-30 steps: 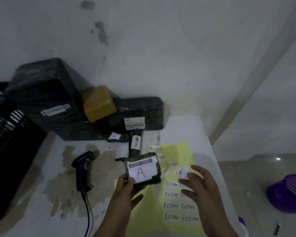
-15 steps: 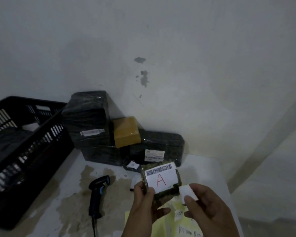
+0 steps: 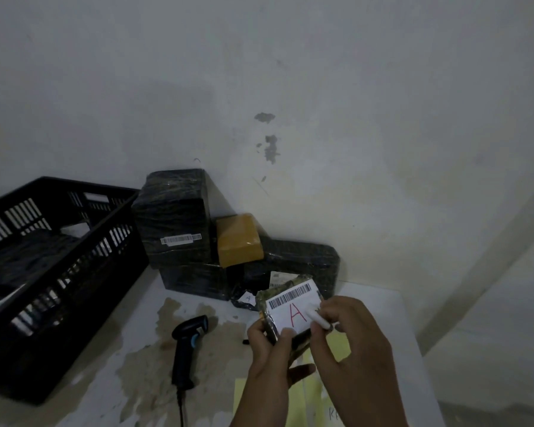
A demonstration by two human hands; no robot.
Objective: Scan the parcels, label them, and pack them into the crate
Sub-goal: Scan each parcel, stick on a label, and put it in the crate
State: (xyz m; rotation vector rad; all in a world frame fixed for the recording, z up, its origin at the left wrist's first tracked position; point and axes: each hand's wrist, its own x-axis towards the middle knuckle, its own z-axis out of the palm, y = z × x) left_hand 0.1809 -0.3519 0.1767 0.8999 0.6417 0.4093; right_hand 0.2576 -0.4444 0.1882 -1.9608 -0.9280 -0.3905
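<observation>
From my remote seat, the desk (image 3: 367, 303) stretched off to the right of the crate (image 3: 74, 272), and dark shapes lay inside the crate. Just right of the crate, against the wall, stood the black-wrapped parcels (image 3: 173, 211) with a yellow parcel (image 3: 239, 240) leaning among them. The scanner (image 3: 187, 349) lay untouched, right of the crate and nearer to me. Further right again, well clear of the crate, the left grip (image 3: 269, 355) was clenched round the small parcel (image 3: 285, 306), held above the desk with its barcode and red A facing me.

The change was in the right grip (image 3: 352, 340). A second before, it had held the peeled sticker (image 3: 316, 318) apart from the parcel. Now it pinched that sticker against the parcel's face, beside the A. I judged that labelling was under way, that pressing the sticker flat came next, and that the carry leftward to the crate was still to do.
</observation>
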